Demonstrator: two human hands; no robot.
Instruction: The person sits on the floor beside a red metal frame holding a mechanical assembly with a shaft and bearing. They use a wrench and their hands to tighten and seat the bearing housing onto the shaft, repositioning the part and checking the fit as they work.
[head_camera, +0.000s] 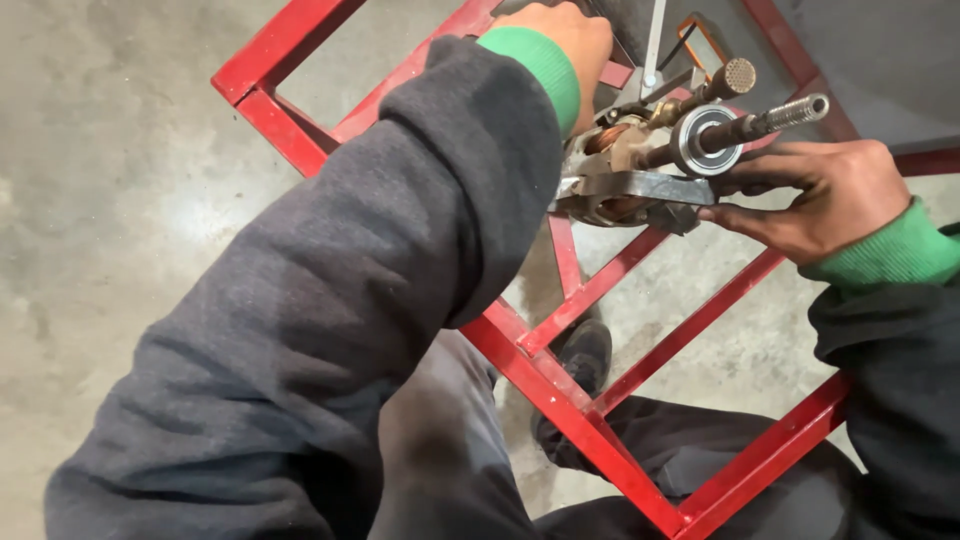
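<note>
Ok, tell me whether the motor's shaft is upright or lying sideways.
Sideways: the shaft points right, roughly level, over the red frame, steadied by the right hand.

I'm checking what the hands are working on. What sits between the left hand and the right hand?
In the head view, a small electric motor with copper windings, bearing and threaded shaft sits between the left hand and right hand, above the red metal frame.

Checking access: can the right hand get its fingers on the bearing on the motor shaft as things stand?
Probably yes. The right hand already grips the motor's metal bracket just below the bearing, and nothing lies between them. The left hand is on the far side.
</note>
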